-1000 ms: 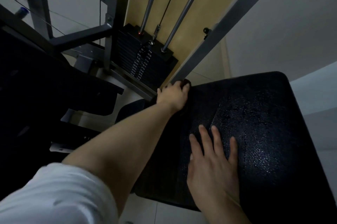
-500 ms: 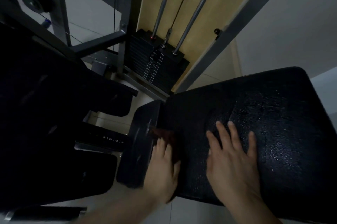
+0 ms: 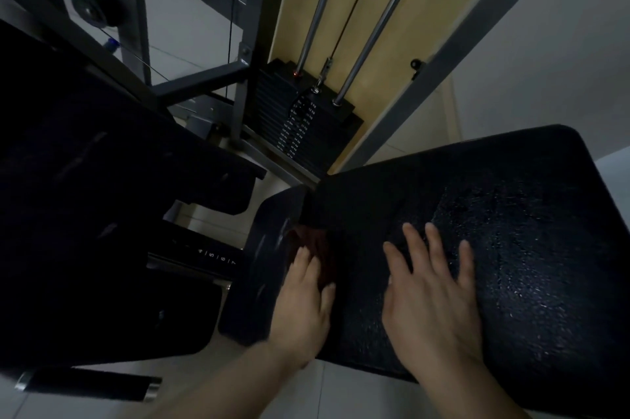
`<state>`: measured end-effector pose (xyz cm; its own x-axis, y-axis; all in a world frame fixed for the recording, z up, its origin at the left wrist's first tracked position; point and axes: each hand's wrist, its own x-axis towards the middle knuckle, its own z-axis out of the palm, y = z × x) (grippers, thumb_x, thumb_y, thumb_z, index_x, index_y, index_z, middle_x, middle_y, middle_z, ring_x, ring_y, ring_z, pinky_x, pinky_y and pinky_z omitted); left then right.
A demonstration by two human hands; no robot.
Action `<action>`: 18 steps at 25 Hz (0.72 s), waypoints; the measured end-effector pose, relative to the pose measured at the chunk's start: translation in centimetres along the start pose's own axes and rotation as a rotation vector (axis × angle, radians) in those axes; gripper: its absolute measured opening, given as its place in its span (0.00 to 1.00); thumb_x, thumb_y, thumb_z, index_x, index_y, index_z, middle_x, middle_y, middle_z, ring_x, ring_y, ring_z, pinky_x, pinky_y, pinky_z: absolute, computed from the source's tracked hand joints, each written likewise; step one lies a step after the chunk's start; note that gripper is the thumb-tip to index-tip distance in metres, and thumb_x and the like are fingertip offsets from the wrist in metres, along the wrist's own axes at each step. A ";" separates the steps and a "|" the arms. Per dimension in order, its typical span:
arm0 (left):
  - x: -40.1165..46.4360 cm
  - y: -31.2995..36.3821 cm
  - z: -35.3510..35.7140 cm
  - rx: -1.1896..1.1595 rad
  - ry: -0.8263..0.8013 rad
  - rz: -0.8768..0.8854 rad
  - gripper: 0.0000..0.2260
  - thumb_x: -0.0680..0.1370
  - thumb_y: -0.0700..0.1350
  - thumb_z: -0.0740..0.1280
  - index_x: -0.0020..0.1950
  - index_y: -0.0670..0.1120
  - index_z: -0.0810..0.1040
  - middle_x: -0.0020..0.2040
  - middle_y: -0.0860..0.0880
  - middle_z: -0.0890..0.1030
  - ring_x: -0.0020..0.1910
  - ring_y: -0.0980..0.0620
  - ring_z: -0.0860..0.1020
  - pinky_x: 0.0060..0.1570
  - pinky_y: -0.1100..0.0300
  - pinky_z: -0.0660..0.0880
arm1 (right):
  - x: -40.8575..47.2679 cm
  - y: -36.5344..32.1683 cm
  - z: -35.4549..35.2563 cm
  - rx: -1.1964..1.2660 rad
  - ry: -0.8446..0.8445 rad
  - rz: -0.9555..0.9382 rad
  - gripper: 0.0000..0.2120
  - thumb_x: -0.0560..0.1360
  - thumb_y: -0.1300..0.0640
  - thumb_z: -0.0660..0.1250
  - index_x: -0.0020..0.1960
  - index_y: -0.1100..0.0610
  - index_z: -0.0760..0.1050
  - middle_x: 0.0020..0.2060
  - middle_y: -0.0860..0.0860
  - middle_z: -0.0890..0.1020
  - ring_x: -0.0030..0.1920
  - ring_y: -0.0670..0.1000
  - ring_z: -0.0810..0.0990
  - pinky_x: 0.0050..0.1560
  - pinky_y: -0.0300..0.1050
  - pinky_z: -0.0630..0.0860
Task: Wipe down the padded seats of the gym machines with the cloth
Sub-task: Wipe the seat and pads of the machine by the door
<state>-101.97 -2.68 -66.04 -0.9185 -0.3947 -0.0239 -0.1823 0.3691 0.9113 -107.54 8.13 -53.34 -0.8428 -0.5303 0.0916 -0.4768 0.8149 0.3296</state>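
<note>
Dark-red cloth (image 3: 315,249) under left hand (image 3: 301,307) fingers (image 3: 300,260)

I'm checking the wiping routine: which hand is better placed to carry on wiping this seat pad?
The left hand. It already presses the dark red cloth against the left edge of the seat pad. The right hand lies flat and bare on the pad, apparently only bracing.

- A dim gym room.
- A black weight stack (image 3: 306,125) with numbered plates sits on chrome guide rods (image 3: 375,22), with a cable between the rods.
- A grey steel frame (image 3: 249,43) carries a pulley (image 3: 89,11).
- Black padded seats (image 3: 494,231) stand on a pale tiled floor (image 3: 204,220).
</note>
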 end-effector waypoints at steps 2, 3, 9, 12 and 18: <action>-0.2 -0.2 0.0 0.027 -0.065 0.013 0.24 0.80 0.47 0.59 0.75 0.46 0.59 0.77 0.51 0.54 0.76 0.53 0.52 0.74 0.63 0.51 | 0.0 -0.1 0.0 -0.006 -0.023 0.002 0.24 0.62 0.59 0.75 0.58 0.58 0.80 0.64 0.60 0.75 0.68 0.62 0.69 0.68 0.67 0.55; 1.2 -0.1 0.0 0.056 -0.095 0.000 0.24 0.81 0.48 0.58 0.76 0.45 0.58 0.77 0.50 0.53 0.76 0.52 0.51 0.75 0.59 0.51 | 0.1 -0.2 0.0 -0.015 -0.025 0.001 0.22 0.64 0.58 0.73 0.58 0.57 0.80 0.64 0.59 0.76 0.68 0.62 0.70 0.67 0.67 0.55; 7.6 -0.1 -0.8 -0.027 -0.330 -0.079 0.27 0.82 0.55 0.53 0.77 0.43 0.54 0.78 0.43 0.46 0.77 0.46 0.43 0.75 0.52 0.43 | 1.0 -2.8 -0.2 0.256 -0.003 0.069 0.20 0.76 0.56 0.53 0.64 0.55 0.75 0.68 0.52 0.73 0.70 0.54 0.68 0.71 0.58 0.59; 5.7 -2.2 -1.9 -0.272 -0.430 0.080 0.26 0.81 0.56 0.55 0.76 0.56 0.49 0.78 0.51 0.46 0.77 0.49 0.43 0.76 0.51 0.45 | 4.5 -10.2 0.6 1.030 -0.349 0.197 0.15 0.83 0.50 0.50 0.66 0.41 0.66 0.68 0.41 0.70 0.70 0.41 0.65 0.69 0.38 0.60; 1.7 -10.2 -5.1 -0.512 -0.324 0.065 0.18 0.79 0.40 0.60 0.68 0.52 0.73 0.71 0.58 0.67 0.70 0.64 0.63 0.70 0.66 0.59 | 6.6 -13.7 4.1 0.971 -0.615 0.321 0.34 0.72 0.31 0.43 0.74 0.43 0.59 0.71 0.41 0.66 0.69 0.42 0.61 0.66 0.41 0.54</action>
<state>-99.84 -11.42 -73.22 -0.9968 -0.0786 -0.0121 -0.0042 -0.0999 0.9950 -107.60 -5.57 -61.12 -0.8101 -0.2848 -0.5125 0.0113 0.8663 -0.4994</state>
